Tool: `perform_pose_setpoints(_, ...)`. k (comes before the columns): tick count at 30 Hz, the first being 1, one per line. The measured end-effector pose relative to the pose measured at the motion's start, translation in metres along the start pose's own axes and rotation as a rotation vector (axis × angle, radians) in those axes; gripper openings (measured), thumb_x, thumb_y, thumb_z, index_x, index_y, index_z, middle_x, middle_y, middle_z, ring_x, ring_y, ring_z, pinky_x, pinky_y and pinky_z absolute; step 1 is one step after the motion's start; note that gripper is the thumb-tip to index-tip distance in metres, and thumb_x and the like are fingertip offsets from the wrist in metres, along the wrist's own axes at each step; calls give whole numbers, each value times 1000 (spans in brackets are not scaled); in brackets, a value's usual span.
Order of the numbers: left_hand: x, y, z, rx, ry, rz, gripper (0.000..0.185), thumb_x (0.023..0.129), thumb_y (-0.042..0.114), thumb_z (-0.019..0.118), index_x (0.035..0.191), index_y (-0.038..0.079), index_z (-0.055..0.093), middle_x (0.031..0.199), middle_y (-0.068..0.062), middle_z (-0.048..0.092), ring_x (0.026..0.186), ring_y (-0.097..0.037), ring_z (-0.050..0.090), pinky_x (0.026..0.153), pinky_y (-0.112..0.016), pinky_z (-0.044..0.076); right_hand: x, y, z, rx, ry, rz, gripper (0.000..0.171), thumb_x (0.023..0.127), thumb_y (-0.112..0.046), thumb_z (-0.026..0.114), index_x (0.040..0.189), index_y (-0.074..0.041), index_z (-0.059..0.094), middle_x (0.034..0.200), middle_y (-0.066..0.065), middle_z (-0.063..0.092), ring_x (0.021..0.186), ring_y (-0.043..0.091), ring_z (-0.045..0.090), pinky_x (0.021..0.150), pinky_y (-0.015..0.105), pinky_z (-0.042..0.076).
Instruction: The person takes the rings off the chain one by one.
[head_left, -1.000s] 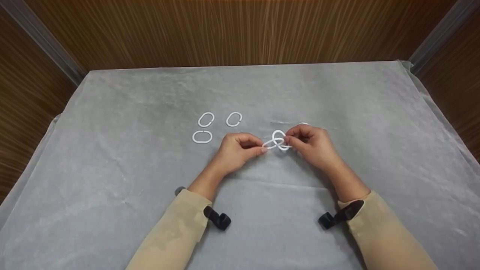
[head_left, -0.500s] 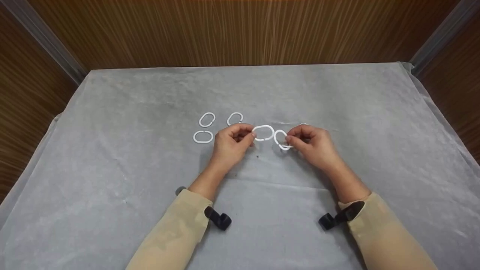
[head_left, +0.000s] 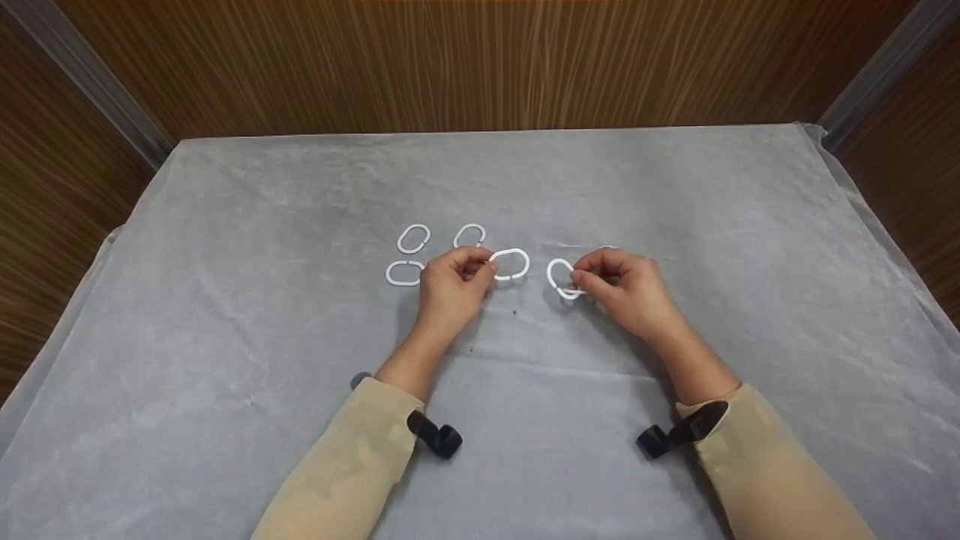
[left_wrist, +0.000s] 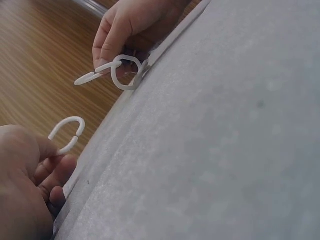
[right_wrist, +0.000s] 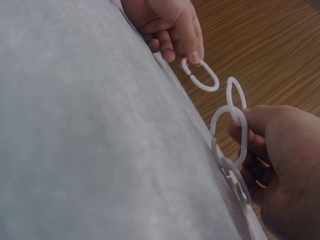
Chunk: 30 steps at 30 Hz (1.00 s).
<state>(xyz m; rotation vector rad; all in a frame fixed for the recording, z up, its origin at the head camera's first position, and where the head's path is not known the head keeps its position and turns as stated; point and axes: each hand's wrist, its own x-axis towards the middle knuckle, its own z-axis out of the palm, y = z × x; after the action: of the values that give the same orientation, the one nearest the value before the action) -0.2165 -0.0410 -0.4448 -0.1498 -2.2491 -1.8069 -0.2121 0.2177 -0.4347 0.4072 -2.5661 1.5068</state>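
Cloth (head_left: 510,465), grey and lightly creased, covers the table. Over it, the left hand (head_left: 448,289) pinches a single white ring (head_left: 511,279) between thumb and fingers; the ring is oval, with a small gap in its side, and juts towards the right hand (head_left: 626,289). That hand grips a short chain (right_wrist: 244,140) of similar white rings, at least three linked one through another, its fingers curled behind them. Ring and chain are near each other but apart.

Three loose rings lie on the cloth by the left hand: an upper-left ring (head_left: 406,232) lying slantwise, an upper-right ring (head_left: 458,234) partly hidden by the fingers, and a lower ring (head_left: 404,285) lying sideways, its end behind the hand. A white sliver (head_left: 609,247) shows just beyond the right hand, perhaps another ring, though too little shows to be sure.

Both forearms wear tan sleeves (head_left: 337,457). Behind the table stands a brown wooden panel (head_left: 480,60).
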Motion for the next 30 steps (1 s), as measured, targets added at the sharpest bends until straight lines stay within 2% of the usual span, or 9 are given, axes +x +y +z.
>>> perform_pose_setpoints(19,1,3,-1,88,-21,-37,10,91,2,80,101,-1,80,76,-5,74,56,-3,61,56,-18,48,1,-1,-1,6,-13,8,5,96,-7,78,98,-3,78,83,4,73,75,10,62,63,19,47)
perform_pose_setpoints(30,1,1,-2,83,-32,-48,12,91,1,80,102,-3,79,77,-6,74,55,-2,59,55,-16,47,0,0,0,42,-10,7,4,95,-5,78,96,-1,77,81,4,72,71,9,60,61,19,45)
